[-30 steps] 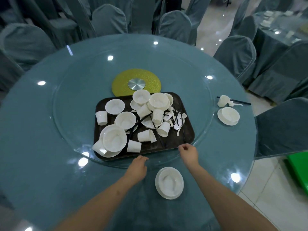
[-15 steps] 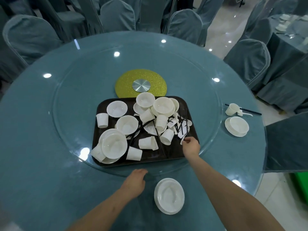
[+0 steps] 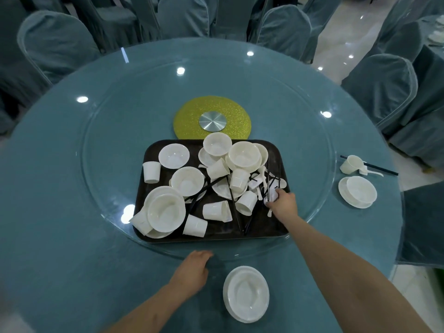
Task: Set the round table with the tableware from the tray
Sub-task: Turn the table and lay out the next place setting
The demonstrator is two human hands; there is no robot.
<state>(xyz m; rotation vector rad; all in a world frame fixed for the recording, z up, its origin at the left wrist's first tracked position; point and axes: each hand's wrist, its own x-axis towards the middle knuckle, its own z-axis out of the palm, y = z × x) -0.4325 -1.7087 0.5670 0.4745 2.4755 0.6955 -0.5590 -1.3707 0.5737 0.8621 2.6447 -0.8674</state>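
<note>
A dark tray (image 3: 264, 227) sits on the glass turntable (image 3: 108, 164) of the round table, piled with white bowls, cups, saucers, spoons and black chopsticks. My right hand (image 3: 283, 201) reaches into the tray's right side, fingers curled on a white spoon (image 3: 271, 197) among the chopsticks (image 3: 268, 179). Palm down on the blue cloth just before the turntable's rim lies my left hand (image 3: 193, 270), holding nothing. A white bowl on a plate (image 3: 246, 293) stands on the table in front of me.
On the right a place holds a bowl on a plate (image 3: 358, 192), a cup (image 3: 351, 164), a spoon and black chopsticks (image 3: 382, 168). A gold disc (image 3: 185, 121) marks the table's centre. Covered chairs (image 3: 57, 44) ring the table.
My right hand moved from the tray's near right edge forward into the tray and closed on a white spoon. My left hand stayed near the turntable's rim. The view shifted closer.
</note>
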